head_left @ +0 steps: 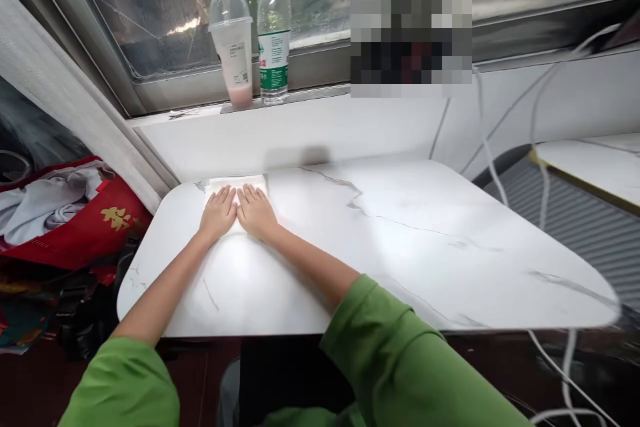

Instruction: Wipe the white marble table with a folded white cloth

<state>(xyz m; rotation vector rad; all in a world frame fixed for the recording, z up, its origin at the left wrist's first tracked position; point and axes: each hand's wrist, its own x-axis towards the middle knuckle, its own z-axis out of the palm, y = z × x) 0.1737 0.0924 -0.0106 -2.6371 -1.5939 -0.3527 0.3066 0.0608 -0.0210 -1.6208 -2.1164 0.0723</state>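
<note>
Both of my hands lie flat, side by side, on a thin white cloth or tissue at the far left part of the white marbled table. My left hand has its fingers stretched out toward the wall, pressing on the left half of the white sheet. Beside it, my right hand is spread the same way on the right half, the thumbs close together. The hands cover much of the sheet, so its exact kind cannot be made out.
On the window ledge stand a plastic cup with a domed lid and a green-labelled water bottle. A red bag with clothes is at the left. White cables hang past the table's right side. Part of the ledge is pixelated.
</note>
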